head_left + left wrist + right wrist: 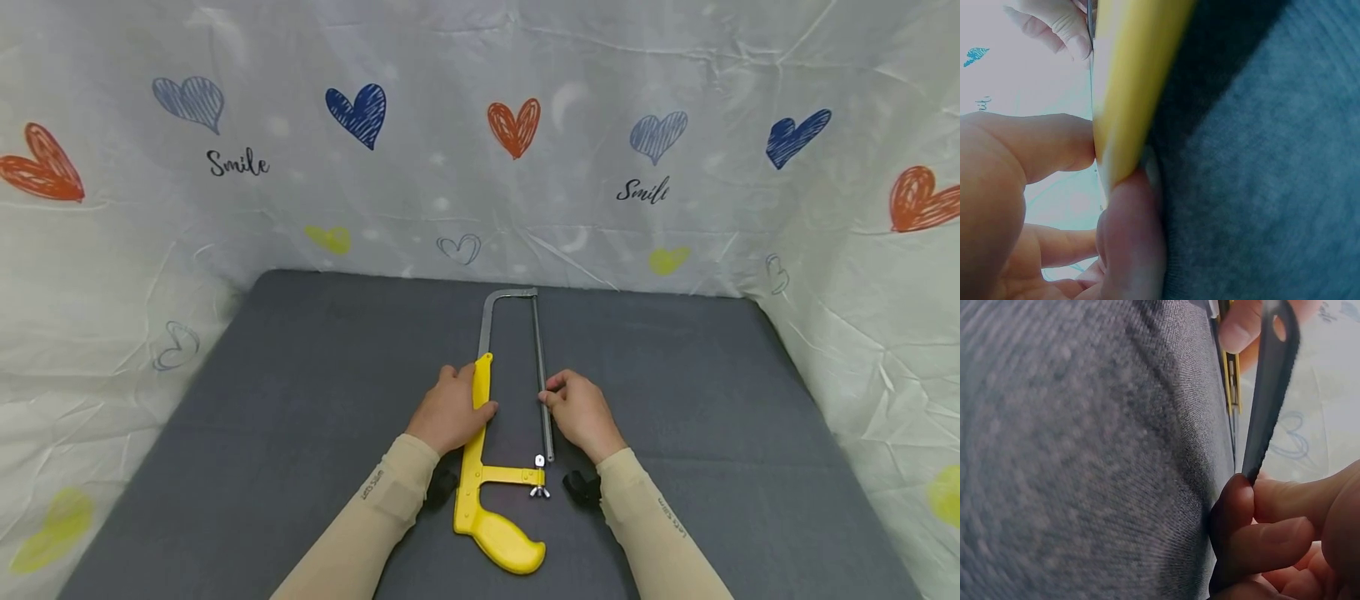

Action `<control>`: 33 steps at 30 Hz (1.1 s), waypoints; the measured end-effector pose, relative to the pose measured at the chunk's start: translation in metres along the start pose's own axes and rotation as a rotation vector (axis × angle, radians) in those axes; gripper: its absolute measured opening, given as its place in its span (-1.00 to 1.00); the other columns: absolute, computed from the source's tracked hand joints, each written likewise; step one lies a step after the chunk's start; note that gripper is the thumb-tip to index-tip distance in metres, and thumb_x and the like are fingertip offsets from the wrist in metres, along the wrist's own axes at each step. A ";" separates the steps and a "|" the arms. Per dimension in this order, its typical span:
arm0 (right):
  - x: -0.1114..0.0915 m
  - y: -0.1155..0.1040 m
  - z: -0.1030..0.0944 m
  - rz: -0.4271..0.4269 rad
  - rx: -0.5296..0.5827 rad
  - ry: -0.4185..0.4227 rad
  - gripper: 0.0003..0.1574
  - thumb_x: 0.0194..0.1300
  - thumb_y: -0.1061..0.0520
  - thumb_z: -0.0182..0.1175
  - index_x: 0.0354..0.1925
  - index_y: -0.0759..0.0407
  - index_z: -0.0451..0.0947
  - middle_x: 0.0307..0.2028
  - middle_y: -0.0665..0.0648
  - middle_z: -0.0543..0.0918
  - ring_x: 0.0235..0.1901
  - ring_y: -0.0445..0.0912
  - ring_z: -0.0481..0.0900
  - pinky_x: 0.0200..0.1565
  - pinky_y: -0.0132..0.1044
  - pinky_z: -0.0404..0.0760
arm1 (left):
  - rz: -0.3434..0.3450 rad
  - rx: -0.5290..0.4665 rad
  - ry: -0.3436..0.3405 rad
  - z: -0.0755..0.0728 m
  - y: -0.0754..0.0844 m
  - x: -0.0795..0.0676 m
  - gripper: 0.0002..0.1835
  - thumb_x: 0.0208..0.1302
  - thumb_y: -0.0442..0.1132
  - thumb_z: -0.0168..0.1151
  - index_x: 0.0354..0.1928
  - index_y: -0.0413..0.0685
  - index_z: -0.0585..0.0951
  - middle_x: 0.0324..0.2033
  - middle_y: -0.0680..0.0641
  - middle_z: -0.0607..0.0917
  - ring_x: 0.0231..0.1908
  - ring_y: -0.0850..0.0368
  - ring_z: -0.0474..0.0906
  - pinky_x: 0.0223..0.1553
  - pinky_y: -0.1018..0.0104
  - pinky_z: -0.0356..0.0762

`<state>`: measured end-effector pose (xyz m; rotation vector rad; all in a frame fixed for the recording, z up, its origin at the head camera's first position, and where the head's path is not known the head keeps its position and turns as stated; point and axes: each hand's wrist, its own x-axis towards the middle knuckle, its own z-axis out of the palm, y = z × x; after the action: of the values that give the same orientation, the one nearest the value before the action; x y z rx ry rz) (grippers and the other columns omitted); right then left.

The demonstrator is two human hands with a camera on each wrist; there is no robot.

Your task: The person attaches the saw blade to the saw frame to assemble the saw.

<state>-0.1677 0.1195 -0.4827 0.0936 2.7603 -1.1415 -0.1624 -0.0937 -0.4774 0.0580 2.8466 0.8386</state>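
Observation:
A hacksaw with a yellow handle (510, 546) and a grey metal bow (486, 321) lies on the dark cloth. My left hand (448, 410) grips the yellow part of its frame (1129, 81), thumb on one side and fingers on the other. Between thumb and fingers, my right hand (583, 414) pinches the toothed blade (1270, 387). The blade's near end, with a hole in it, is apart from the lower blade holder and its wing nut (539, 492). Its far end meets the tip of the bow; whether it is hooked there I cannot tell.
Dark grey cloth (315, 400) covers the table. A pale curtain (442, 192) printed with hearts and "Smile" surrounds its back and sides. Black wrist devices (581, 489) sit beneath both forearms.

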 end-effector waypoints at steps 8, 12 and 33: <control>0.000 -0.001 0.001 0.007 0.021 -0.010 -0.71 0.57 0.03 0.32 0.08 0.17 0.66 -0.30 0.11 0.76 -0.42 -0.08 0.60 -0.37 -0.24 0.51 | 0.000 0.001 -0.002 0.000 0.000 0.001 -0.12 0.46 0.03 0.42 0.63 -0.24 0.31 0.31 -0.38 0.50 -0.14 -0.10 0.68 0.00 0.02 0.79; 0.001 -0.001 0.001 0.005 0.031 -0.016 -0.71 0.56 0.02 0.33 0.08 0.17 0.67 -0.32 0.10 0.76 -0.42 -0.08 0.60 -0.35 -0.24 0.52 | -0.007 0.000 -0.001 -0.001 0.001 0.001 -0.12 0.46 0.04 0.42 0.64 -0.22 0.31 0.31 -0.38 0.51 -0.14 -0.10 0.68 0.01 0.02 0.78; 0.000 0.000 0.004 -0.019 -0.015 -0.021 -0.70 0.53 0.01 0.36 0.06 0.16 0.65 -0.40 0.06 0.72 -0.44 -0.10 0.58 -0.34 -0.25 0.49 | -0.010 0.010 -0.006 -0.002 0.001 -0.001 -0.12 0.47 0.04 0.39 0.65 -0.23 0.29 0.33 -0.39 0.49 -0.10 -0.13 0.68 0.06 -0.02 0.77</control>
<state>-0.1676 0.1166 -0.4856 0.0538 2.7573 -1.1192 -0.1617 -0.0940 -0.4746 0.0480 2.8433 0.8211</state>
